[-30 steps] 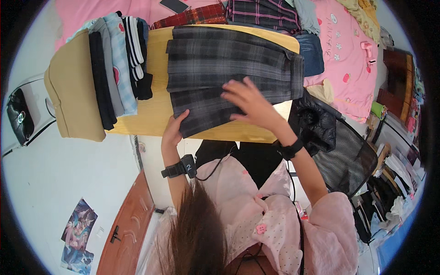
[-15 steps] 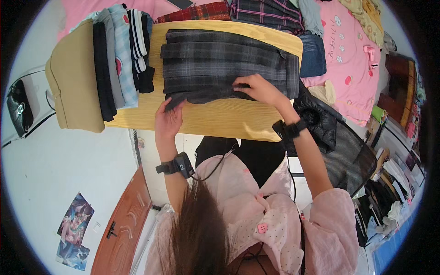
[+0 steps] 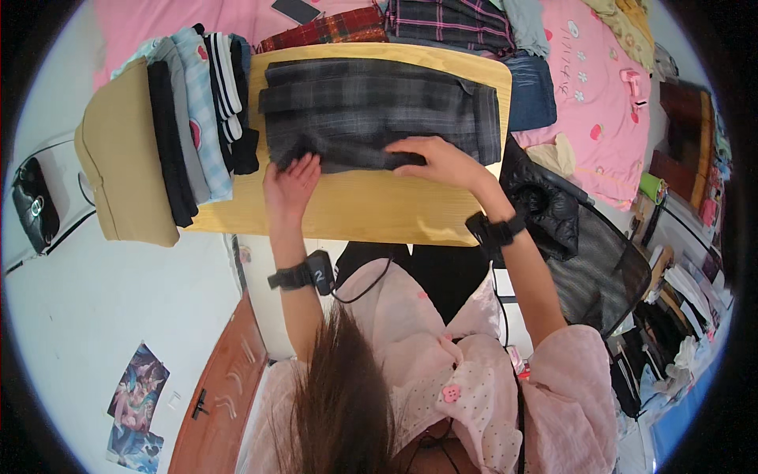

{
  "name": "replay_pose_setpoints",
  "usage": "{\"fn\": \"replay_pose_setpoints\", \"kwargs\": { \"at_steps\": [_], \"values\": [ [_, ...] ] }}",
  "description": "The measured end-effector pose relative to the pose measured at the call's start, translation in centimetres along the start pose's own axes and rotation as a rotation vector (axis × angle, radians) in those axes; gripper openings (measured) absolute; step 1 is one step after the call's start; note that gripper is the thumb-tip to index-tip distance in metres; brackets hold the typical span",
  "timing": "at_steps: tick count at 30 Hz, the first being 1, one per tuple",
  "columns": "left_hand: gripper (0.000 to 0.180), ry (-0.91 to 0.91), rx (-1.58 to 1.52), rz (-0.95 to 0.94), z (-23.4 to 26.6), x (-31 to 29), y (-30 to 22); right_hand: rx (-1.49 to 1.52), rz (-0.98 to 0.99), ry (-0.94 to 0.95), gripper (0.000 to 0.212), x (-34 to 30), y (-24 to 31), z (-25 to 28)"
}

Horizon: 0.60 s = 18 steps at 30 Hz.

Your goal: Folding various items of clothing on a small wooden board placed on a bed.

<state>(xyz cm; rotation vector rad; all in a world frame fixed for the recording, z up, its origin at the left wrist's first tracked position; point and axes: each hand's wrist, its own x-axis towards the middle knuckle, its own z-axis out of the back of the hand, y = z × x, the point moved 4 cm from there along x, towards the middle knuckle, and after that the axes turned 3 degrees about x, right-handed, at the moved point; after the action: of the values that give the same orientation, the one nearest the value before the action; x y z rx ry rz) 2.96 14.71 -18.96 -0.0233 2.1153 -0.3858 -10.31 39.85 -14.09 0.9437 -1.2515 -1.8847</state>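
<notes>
Left hand (image 3: 290, 183) lies flat w/ fingers spread apart on the near left edge of the folded grey plaid skirt (image 3: 379, 114). Right hand (image 3: 437, 158) is flat too, fingers apart, pressing the skirt's near edge more to the right. The skirt sits in the middle of the wood tabletop (image 3: 371, 209). A pile of folded clothes (image 3: 170, 130) is just left of it. Pink bed (image 3: 600, 87) is far right.

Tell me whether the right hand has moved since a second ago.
Yes. The right hand has dropped from above the grey plaid skirt to press flat on its near edge, closer to the wooden table.
</notes>
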Motion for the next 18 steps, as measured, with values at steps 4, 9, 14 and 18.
{"fn": "replay_pose_setpoints", "kwargs": {
  "at_steps": [4,9,14,18],
  "values": [
    [0.032,0.032,0.389,-0.046,4.5,-2.5,-1.6,-0.334,0.069,-0.577,0.041,-2.7,2.0,5.2],
    [0.032,-0.22,0.564,-0.047,5.3,-3.3,-2.9,-0.457,-0.294,-0.89,0.062,-4.0,-3.7,9.0],
    [0.056,-0.102,0.983,-0.224,-0.5,-2.8,-2.0,-0.45,-0.426,-0.658,0.055,-3.3,-4.3,10.7],
    [0.072,-0.122,1.281,-0.469,-2.1,-0.2,-2.6,-0.754,-0.338,-0.639,0.046,-3.3,-3.4,10.4]
  ]
}}
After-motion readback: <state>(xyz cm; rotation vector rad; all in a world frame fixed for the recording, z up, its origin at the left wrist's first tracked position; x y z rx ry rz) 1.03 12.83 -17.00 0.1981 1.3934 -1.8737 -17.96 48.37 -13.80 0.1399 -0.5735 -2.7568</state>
